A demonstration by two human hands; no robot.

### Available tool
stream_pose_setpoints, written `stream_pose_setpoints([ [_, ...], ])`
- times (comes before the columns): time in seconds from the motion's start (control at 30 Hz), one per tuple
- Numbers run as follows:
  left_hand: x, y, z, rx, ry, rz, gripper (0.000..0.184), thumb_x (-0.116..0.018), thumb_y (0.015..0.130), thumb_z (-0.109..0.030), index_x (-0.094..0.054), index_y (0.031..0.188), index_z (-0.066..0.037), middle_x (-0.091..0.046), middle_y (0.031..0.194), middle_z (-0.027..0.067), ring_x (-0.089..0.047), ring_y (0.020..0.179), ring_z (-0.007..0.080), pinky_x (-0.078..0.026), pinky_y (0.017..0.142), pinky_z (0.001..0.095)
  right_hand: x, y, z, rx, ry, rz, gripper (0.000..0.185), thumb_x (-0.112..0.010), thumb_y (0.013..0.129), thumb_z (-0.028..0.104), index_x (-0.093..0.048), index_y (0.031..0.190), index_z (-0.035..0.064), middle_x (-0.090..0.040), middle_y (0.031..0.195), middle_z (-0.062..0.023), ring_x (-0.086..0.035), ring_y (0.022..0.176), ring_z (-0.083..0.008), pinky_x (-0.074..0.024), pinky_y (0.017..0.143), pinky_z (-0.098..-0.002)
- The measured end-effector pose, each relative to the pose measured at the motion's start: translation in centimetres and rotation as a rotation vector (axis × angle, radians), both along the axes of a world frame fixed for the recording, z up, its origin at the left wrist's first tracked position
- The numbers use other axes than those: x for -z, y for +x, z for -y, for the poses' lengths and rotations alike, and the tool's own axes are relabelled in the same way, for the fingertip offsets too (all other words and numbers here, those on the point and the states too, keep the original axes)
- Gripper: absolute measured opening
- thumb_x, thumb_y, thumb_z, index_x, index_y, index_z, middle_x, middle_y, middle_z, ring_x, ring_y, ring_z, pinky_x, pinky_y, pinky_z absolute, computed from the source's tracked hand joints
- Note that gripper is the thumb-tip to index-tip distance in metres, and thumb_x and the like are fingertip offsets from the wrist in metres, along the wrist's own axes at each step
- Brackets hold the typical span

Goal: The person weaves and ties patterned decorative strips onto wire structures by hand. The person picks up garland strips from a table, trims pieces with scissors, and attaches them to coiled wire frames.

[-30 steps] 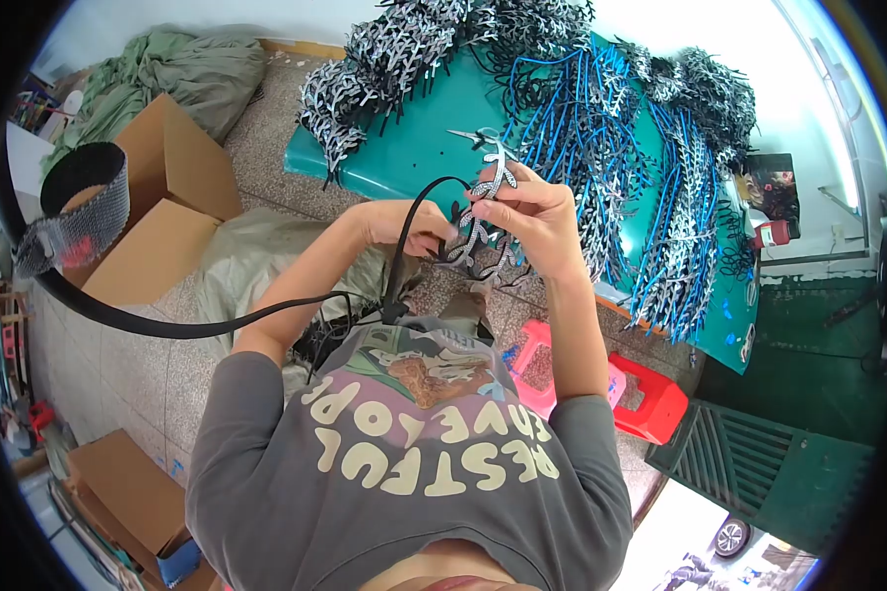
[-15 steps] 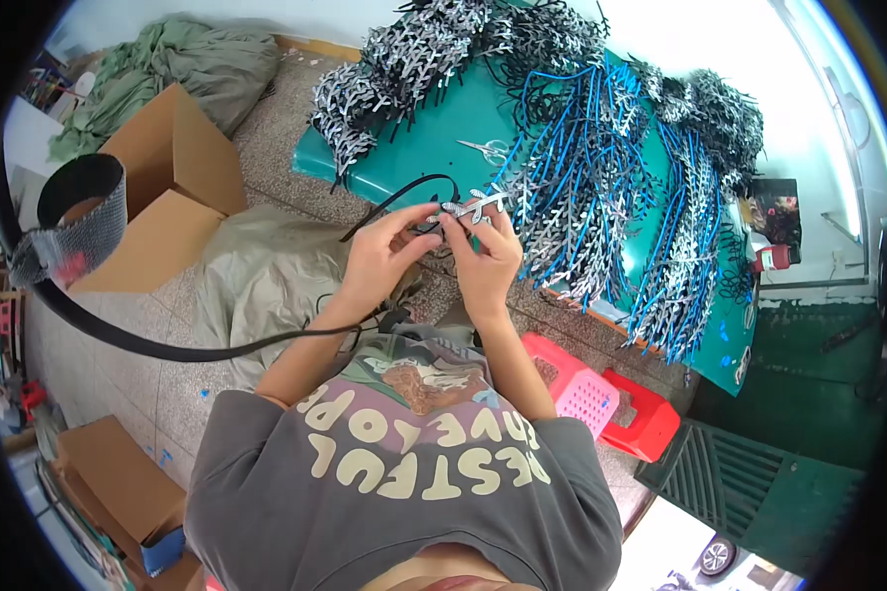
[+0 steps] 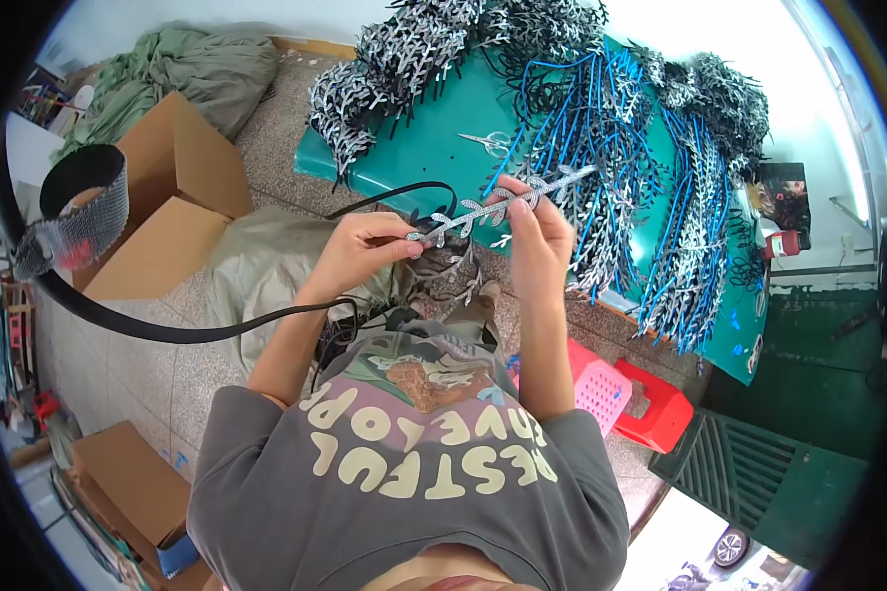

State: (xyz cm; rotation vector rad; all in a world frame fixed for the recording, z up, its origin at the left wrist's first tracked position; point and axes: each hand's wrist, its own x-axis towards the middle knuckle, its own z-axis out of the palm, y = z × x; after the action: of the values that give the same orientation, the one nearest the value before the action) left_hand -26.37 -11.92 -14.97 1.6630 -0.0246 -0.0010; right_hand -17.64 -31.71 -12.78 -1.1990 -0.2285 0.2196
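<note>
A silver leaf-shaped trim strip [image 3: 471, 215] stretches between my two hands, black on its reverse. My left hand [image 3: 370, 251] pinches its left end near a leaf tip. Farther along, my right hand [image 3: 537, 241] grips the strip between thumb and fingers, and its far end sticks out to the upper right. More leafy pieces dangle below the strip. Beyond my right hand, bundles of similar silver and black leaf trim [image 3: 601, 236] with blue cords hang over the front edge of the green table [image 3: 404, 163]. Scissors [image 3: 496, 145] lie on the tabletop.
A black band [image 3: 177, 333] curves in from the left, beside a roll of silver mesh [image 3: 108, 217]. An open cardboard box [image 3: 158, 251] and a pale cloth sack [image 3: 256, 261] stand on the floor. Pink [image 3: 601, 389] and red stools [image 3: 655, 404] are at the right.
My hands have moved apart, the right one going right, so the leaf trim is now drawn out between them. Before, both hands were close together on it.
</note>
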Motion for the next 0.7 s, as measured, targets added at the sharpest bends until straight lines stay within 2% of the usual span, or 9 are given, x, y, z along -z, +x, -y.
stream_pose_setpoints([
  [0.17,-1.2,-0.3,-0.4,0.074,0.009,0.102,0.014,-0.068,0.070,0.000,-0.067,0.085,0.001,-0.062,0.075,0.0060,-0.054,0.066,0.0113,-0.041,0.058,0.0237,-0.7,1.3,0.6,-0.145,0.082,0.036,0.017,-0.055,0.085,0.004,-0.063,0.098,-0.0030,-0.063,0.096,-0.0123,-0.061,0.082,-0.0208,-0.0471,0.076,-0.0320],
  [0.23,-1.3,-0.5,-0.6,0.103,0.038,0.216,0.014,-0.070,0.069,0.000,-0.067,0.083,0.001,-0.062,0.075,0.0064,-0.056,0.067,0.0131,-0.042,0.058,0.0241,-1.1,1.5,0.5,-0.218,0.129,0.043,0.015,-0.055,0.085,0.002,-0.063,0.097,-0.0029,-0.063,0.097,-0.0128,-0.062,0.081,-0.0220,-0.0477,0.075,-0.0329],
  [0.4,-2.4,-0.9,-0.8,0.157,0.083,0.302,0.016,-0.072,0.067,0.000,-0.065,0.081,0.002,-0.062,0.075,0.0082,-0.057,0.066,0.0162,-0.043,0.057,0.0255,-1.2,1.9,0.2,-0.301,0.094,0.094,0.013,-0.057,0.083,0.001,-0.064,0.094,-0.0028,-0.063,0.098,-0.0136,-0.063,0.080,-0.0235,-0.0489,0.073,-0.0337],
  [0.57,-2.7,-1.2,-0.7,0.161,0.053,0.294,0.017,-0.073,0.064,-0.003,-0.065,0.077,0.002,-0.062,0.073,0.0091,-0.054,0.062,0.0192,-0.041,0.055,0.0293,-2.1,1.4,-0.3,-0.338,0.006,0.017,0.012,-0.058,0.083,0.001,-0.064,0.093,-0.0026,-0.064,0.096,-0.0139,-0.063,0.078,-0.0237,-0.0498,0.072,-0.0335],
  [0.7,-2.5,-0.6,-1.0,0.258,0.073,0.375,0.018,-0.073,0.065,-0.005,-0.065,0.079,0.001,-0.062,0.075,0.0086,-0.054,0.066,0.0200,-0.041,0.058,0.0316,-2.6,0.8,-0.5,-0.404,-0.013,-0.100,0.012,-0.059,0.082,0.001,-0.065,0.092,-0.0023,-0.065,0.092,-0.0135,-0.063,0.077,-0.0224,-0.0498,0.073,-0.0322],
])
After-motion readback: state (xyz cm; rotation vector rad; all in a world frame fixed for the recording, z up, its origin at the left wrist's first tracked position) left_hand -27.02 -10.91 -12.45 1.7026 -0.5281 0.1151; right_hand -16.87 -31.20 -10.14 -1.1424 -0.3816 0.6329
